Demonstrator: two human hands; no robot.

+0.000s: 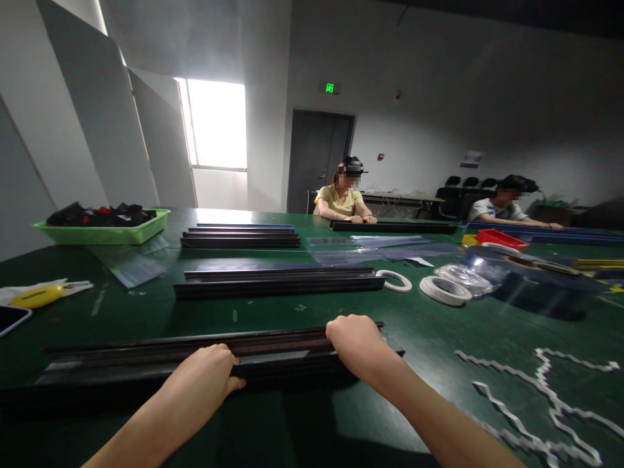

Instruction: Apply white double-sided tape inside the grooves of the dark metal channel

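A long black channel-shaped profile (131,369) lies lengthwise across the green table in front of me. My left hand (209,374) is closed over its near wall around the middle, with the thumb on the front face. Near the profile's right end, my right hand (358,344) is closed on it, its fingertips hidden inside the channel. Beyond it lies another group of black profiles (277,284), apart from both hands.
Farther back are more profiles (238,240), clear plastic strips (380,250) and a green basket (107,235) of black parts. At right lie white tape rolls (444,290), a large film roll (531,286) and crumpled white strips (541,383). Two people (341,198) sit across.
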